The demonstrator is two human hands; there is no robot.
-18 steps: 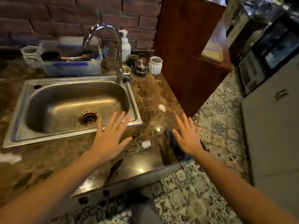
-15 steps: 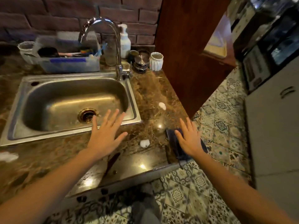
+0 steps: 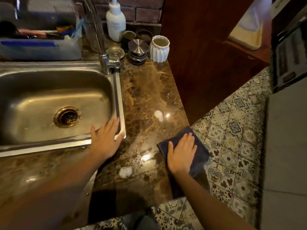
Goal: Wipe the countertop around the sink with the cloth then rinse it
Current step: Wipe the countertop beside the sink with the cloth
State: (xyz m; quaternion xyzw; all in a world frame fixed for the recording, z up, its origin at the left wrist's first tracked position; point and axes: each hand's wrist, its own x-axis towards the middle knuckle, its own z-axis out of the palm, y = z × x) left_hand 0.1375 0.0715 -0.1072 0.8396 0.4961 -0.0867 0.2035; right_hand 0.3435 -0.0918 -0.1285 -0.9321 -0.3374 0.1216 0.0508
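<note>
The right hand (image 3: 181, 151) lies flat on the cloth (image 3: 201, 149), fingers straight and close together, palm pressing down: it pinches nothing. The cloth is dark and folded to a rough square. It sits at the right edge of the counter (image 3: 146, 90), its right side hanging out past that edge over the tiled floor (image 3: 232, 130).

The left hand (image 3: 106, 140) is spread flat too, and holds nothing. It rests on the front right corner of the sink (image 3: 118, 97), fingertips lying over the rim towards the basin.

Two foam blobs sit on the brown marbled counter. One (image 3: 158, 115) is just beyond the cloth, between the sink and the counter's right edge; the other (image 3: 126, 171) is nearer the front, between the two forearms. Neither touches the cloth. Bright spots gleam on the stone near the hands (wet or only lamp glare, I cannot tell).

A brass drain (image 3: 67, 117) shows in the basin floor, and the tap (image 3: 104, 62) rises from the sink's back right corner. Behind it stand a soap bottle (image 3: 116, 22), a stack of metal lids (image 3: 138, 47) and a white ribbed cup (image 3: 159, 48) – all well apart from the hands. A plastic tub (image 3: 38, 48) of utensils sits behind the sink, and a wooden panel (image 3: 199, 47) stands right of the counter
</note>
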